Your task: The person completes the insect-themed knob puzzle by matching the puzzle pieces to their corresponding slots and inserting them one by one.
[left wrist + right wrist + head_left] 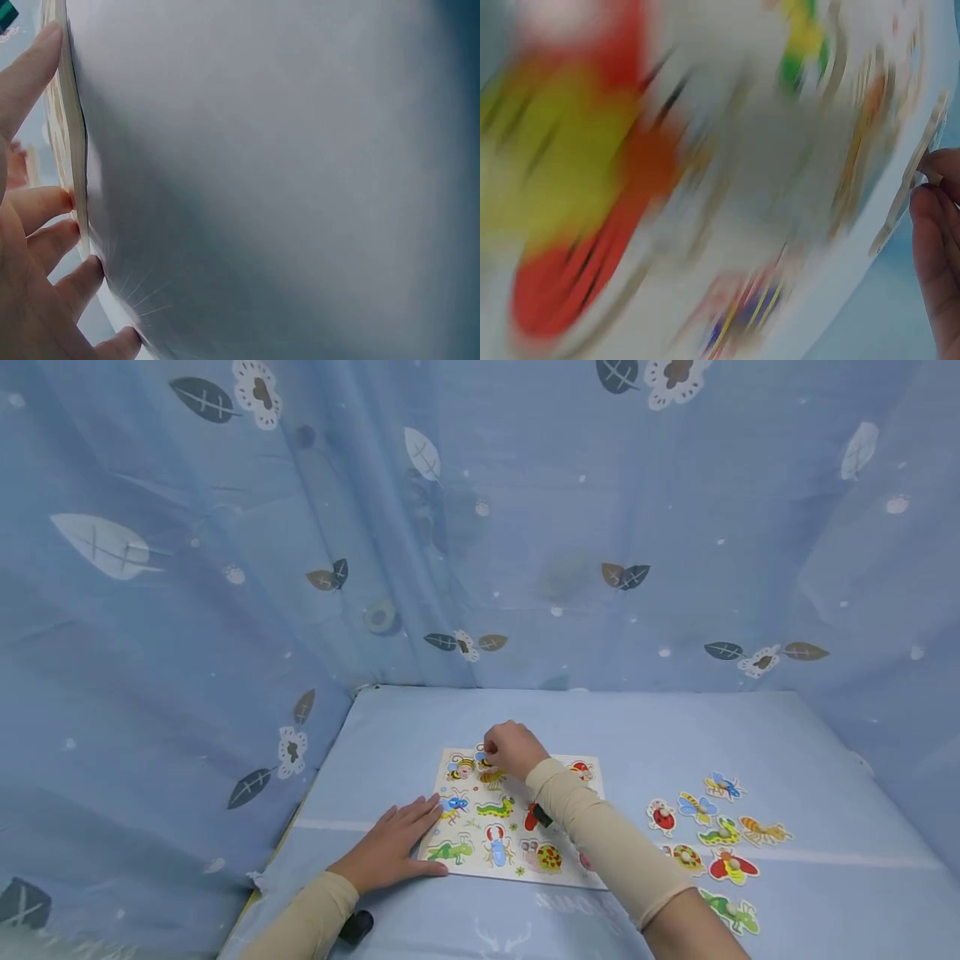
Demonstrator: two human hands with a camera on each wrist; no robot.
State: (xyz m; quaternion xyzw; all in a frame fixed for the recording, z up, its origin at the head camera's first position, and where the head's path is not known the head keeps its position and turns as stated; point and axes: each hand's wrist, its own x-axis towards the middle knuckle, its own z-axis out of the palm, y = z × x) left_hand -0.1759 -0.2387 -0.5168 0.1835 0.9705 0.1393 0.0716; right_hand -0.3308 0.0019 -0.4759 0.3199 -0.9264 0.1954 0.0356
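A pale puzzle board point(517, 877) printed with colourful insects lies flat on the cloth-covered table. My left hand point(397, 843) rests at its left edge, fingers spread and fairly straight; in the left wrist view the fingertips point(56, 199) touch the board's side. Over the board's upper part, my right hand point(516, 750) pinches the small knob of a thin insect puzzle piece point(482, 760). In the right wrist view this puzzle piece point(907, 184) is seen nearly edge-on, tilted above the board. The fingers partly hide its picture in the head view.
Right of the board lie several loose knobbed pieces, among them a ladybird point(662, 817), a green caterpillar point(720, 832), an orange insect point(763, 832), a red-winged insect point(732, 866) and a grasshopper point(731, 910). A blue patterned curtain point(525, 527) hangs behind and beside the table.
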